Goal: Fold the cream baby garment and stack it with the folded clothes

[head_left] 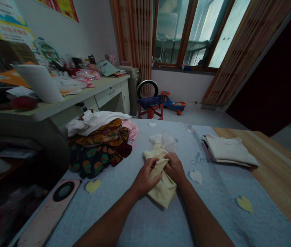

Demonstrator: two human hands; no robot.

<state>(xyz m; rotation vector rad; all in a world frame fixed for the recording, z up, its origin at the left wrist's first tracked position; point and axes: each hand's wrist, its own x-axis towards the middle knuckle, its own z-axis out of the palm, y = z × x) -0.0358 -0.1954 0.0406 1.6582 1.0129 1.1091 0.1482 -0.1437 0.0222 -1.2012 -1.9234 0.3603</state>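
Note:
A pale yellow garment with a white sheer ruffle at its far end lies bunched on the blue cloth in front of me. My left hand rests on its left side with fingers curled over the fabric. On the right side, my right hand pinches a raised fold of the same garment. The fingertips of both hands are close together near the middle of it, and part of the fabric is hidden under them.
A blue cloth with heart patches covers the table. Left stands a heap of crumpled clothes, with a pink panel nearer me. Folded clothes are stacked at right on bare wood. Beyond are a red stool and a desk.

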